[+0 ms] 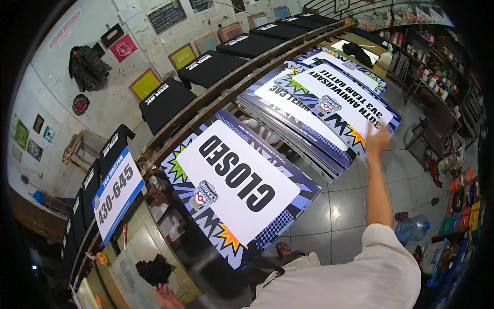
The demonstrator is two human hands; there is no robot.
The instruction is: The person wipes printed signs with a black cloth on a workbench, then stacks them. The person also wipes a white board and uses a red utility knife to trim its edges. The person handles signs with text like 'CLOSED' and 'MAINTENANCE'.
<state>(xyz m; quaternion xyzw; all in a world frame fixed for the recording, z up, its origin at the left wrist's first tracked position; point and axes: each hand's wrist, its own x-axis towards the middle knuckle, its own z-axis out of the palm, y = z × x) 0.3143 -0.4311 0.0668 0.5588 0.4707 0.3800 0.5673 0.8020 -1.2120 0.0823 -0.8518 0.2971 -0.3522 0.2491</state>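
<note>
My right hand (378,142), blurred, grips the near edge of a printed board (349,94) with large black lettering and a starburst border. That board lies at an angle over a stack of similar boards (287,129), covering part of the top one. Closer to me, another board (239,181) in the same design rests on the metal rails, its lettering upside down from here. At the lower left, my left hand (166,296) has its fingers apart beside a crumpled black cloth (155,269). The cloth lies on a translucent sheet on a yellowish worktop (181,287).
A blue-and-white numbered sign (117,193) leans over the rail on the left. Black T-shirts (166,100) lie along the printing rack beyond the rails (185,112). Framed screens lean against the wall. At right are a chair (436,127), a water jug (413,228) and shelves of bottles (436,73).
</note>
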